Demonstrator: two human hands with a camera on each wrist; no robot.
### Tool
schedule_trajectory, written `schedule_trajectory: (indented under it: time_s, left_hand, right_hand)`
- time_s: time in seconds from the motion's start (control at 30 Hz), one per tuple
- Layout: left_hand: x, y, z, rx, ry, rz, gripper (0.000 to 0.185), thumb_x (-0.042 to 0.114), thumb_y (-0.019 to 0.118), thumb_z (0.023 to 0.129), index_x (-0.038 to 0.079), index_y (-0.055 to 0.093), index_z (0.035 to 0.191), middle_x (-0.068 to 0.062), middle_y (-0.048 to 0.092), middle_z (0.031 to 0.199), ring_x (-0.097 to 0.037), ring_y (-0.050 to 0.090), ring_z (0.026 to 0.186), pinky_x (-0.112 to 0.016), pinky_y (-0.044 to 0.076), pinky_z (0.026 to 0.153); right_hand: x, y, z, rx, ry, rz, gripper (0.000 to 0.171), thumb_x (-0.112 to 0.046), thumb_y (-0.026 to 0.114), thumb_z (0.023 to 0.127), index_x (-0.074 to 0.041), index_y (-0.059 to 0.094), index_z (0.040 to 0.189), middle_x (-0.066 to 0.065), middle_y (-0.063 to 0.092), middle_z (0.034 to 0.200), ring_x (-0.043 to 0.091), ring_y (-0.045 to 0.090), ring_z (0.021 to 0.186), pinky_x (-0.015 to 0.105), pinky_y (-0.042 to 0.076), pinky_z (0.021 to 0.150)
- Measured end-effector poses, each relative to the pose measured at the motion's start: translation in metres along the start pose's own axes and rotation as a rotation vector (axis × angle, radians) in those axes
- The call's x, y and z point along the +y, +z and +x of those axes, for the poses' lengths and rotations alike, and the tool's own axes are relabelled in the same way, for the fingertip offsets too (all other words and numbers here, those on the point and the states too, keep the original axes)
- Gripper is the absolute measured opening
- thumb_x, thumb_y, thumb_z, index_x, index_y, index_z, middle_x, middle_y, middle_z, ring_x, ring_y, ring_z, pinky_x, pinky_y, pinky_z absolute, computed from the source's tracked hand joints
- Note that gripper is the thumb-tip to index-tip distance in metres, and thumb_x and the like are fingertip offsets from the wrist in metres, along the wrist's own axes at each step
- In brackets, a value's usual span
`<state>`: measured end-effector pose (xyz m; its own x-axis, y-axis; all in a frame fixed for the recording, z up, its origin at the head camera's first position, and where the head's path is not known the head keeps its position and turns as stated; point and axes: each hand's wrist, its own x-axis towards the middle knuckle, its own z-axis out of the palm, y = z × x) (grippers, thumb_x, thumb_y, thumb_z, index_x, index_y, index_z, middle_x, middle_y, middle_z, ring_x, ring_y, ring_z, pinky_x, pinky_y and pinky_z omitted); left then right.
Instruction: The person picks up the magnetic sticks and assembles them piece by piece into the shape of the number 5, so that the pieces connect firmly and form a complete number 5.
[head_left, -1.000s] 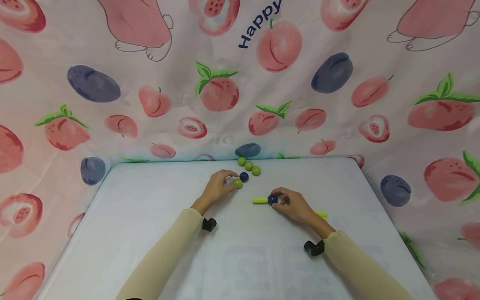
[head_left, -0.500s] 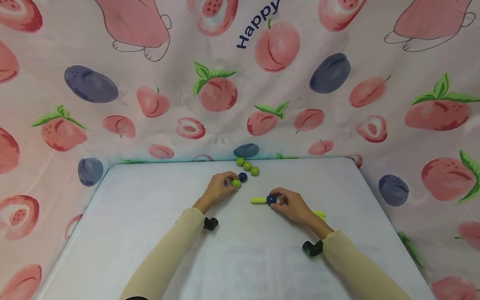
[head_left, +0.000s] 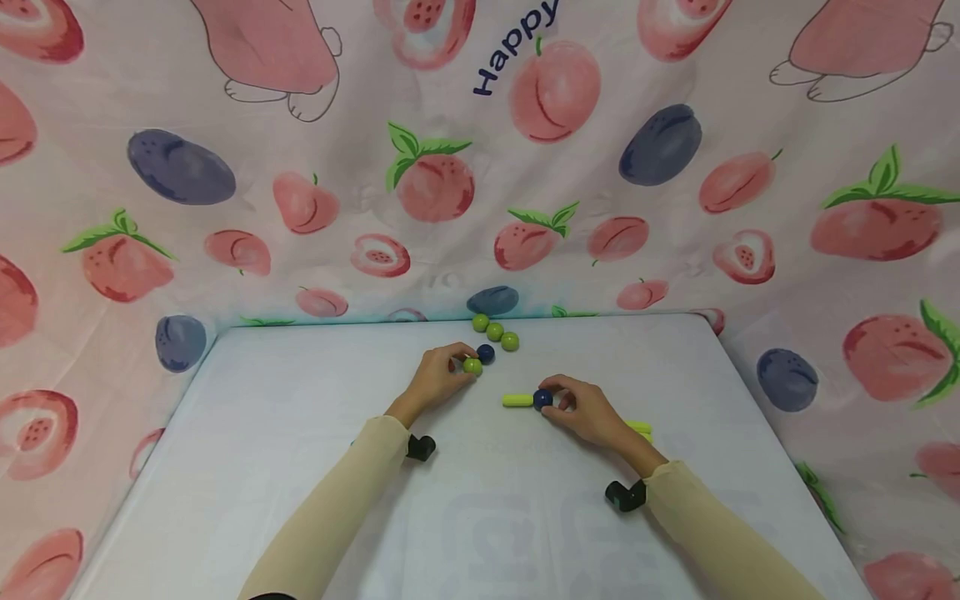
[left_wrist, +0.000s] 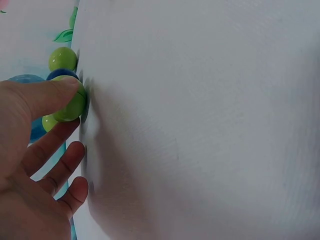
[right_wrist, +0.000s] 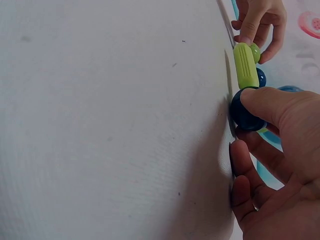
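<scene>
Nothing has shifted since a second ago. On the white table (head_left: 300, 433), the right hand (head_left: 588, 410) pinches a blue ball (head_left: 542, 398) joined to a green stick (head_left: 517, 401); the left hand (head_left: 435, 379) pinches a green ball (head_left: 472, 365) beside another blue ball (head_left: 486, 353).

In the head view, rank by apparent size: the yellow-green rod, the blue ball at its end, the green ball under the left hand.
1. yellow-green rod, clearly longest.
2. blue ball and green ball: they look alike, both partly covered by fingers, so unranked.
</scene>
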<state>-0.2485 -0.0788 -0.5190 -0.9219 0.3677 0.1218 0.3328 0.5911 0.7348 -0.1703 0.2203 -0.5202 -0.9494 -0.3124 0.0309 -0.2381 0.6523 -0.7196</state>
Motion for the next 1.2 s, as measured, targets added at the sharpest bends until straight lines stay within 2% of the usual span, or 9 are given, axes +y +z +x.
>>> schedule_trajectory:
  time_s: [0.27,0.47,0.7,0.9,1.2]
  left_hand:
    - [0.004,-0.001,-0.007,-0.013,-0.012,0.003,0.029,0.012,0.083,0.087,0.014,0.073,0.114,-0.005,0.072,0.107,-0.025,0.058,0.087,-0.034,0.045,0.078]
    - [0.006,0.000,-0.014,-0.036,0.014,0.002,0.031,0.014,0.083,0.087,0.014,0.072,0.116,-0.004,0.073,0.107,-0.026,0.059,0.089,-0.034,0.045,0.079]
    - [0.008,-0.001,-0.019,-0.049,0.000,-0.017,0.031,0.014,0.084,0.087,0.015,0.073,0.117,-0.002,0.073,0.109,-0.025,0.058,0.092,-0.034,0.045,0.080]
    - [0.008,0.003,-0.019,-0.061,0.036,-0.031,0.031,0.015,0.084,0.087,0.015,0.074,0.116,-0.002,0.074,0.108,-0.023,0.059,0.091,-0.033,0.046,0.081]
    - [0.014,0.010,-0.017,-0.088,0.044,-0.035,0.032,0.015,0.084,0.088,0.013,0.073,0.118,-0.002,0.074,0.110,-0.024,0.060,0.093,-0.035,0.046,0.082]
  right_hand:
    - [0.000,0.000,0.002,-0.001,-0.015,-0.012,0.039,-0.014,0.079,0.092,-0.015,0.066,0.128,0.000,0.068,0.111,0.014,0.057,0.084,0.026,0.048,0.071]
    - [0.003,0.000,0.007,0.020,-0.012,-0.029,0.038,-0.016,0.078,0.092,-0.016,0.067,0.128,0.001,0.068,0.114,0.014,0.057,0.081,0.027,0.048,0.069]
    - [0.002,0.000,0.016,0.030,0.009,-0.049,0.038,-0.018,0.078,0.093,-0.017,0.066,0.129,0.003,0.068,0.117,0.015,0.053,0.077,0.028,0.044,0.065]
    - [0.000,0.000,0.021,0.035,0.034,-0.046,0.037,-0.019,0.077,0.093,-0.017,0.066,0.129,0.003,0.068,0.120,0.016,0.052,0.075,0.029,0.043,0.065]
    - [-0.002,0.002,0.027,0.043,0.031,-0.046,0.036,-0.019,0.077,0.093,-0.016,0.067,0.128,0.004,0.069,0.119,0.015,0.052,0.074,0.029,0.043,0.065]
